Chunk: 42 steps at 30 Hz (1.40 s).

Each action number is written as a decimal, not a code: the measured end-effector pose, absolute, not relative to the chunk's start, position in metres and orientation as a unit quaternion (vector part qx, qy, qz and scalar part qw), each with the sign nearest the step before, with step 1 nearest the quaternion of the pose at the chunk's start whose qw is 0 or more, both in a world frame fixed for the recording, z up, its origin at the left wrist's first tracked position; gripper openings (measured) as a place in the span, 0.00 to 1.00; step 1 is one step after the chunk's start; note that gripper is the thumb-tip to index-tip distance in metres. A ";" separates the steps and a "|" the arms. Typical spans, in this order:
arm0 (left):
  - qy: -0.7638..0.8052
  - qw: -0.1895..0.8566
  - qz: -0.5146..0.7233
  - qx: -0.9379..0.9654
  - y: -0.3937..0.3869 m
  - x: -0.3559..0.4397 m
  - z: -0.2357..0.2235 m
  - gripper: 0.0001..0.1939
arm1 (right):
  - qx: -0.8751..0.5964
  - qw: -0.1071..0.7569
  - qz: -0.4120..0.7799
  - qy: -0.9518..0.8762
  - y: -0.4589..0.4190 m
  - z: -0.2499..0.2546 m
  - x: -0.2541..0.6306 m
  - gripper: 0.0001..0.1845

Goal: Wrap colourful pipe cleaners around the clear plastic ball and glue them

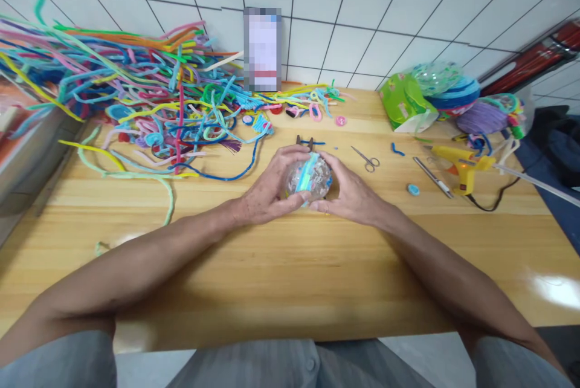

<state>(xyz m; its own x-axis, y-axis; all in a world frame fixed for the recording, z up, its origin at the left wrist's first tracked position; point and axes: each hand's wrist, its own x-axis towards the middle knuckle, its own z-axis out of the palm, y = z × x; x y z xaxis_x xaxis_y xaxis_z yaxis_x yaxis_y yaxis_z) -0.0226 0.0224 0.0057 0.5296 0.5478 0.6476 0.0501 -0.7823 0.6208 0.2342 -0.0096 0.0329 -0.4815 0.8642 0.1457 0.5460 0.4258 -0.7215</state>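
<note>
Between my two hands is a clear round ball (322,177) with crumpled, multicoloured bits showing inside and a blue and green band across its front. My left hand (276,185) wraps its left side, thumb on the near face. Around the right side curves my right hand (348,188), its thumb near the ball's lower edge. Just beyond the ball, dark plier-like tips and a short blue pipe cleaner (317,142) lie on the wooden table (290,267). Small scissors (368,160) rest to the right of my right hand.
Pipe cleaners (149,98) heap across the back left. A phone (263,52) leans against the tiled wall. At right lie a yellow glue gun (464,165) with its cord, a craft knife (432,177) and a blue cap (412,189). Behind them stand a green tissue pack (405,104) and a purple wrapped bundle (483,117).
</note>
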 end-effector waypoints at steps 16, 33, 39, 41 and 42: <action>0.153 0.302 0.441 0.831 0.030 -0.025 0.003 0.36 | -0.425 0.309 0.209 -0.825 -0.011 0.016 0.228 0.61; 0.138 0.310 0.433 0.835 0.032 -0.026 0.009 0.33 | -0.420 0.310 0.200 -0.829 -0.010 0.018 0.228 0.60; 0.158 0.321 0.422 0.833 0.032 -0.027 0.006 0.37 | -0.420 0.305 0.202 -0.830 -0.009 0.015 0.229 0.61; 0.160 0.317 0.421 0.835 0.033 -0.028 0.005 0.38 | -0.429 0.296 0.211 -0.827 -0.009 0.014 0.228 0.62; 0.160 0.313 0.421 0.836 0.033 -0.028 0.005 0.38 | -0.431 0.293 0.214 -0.826 -0.009 0.013 0.228 0.64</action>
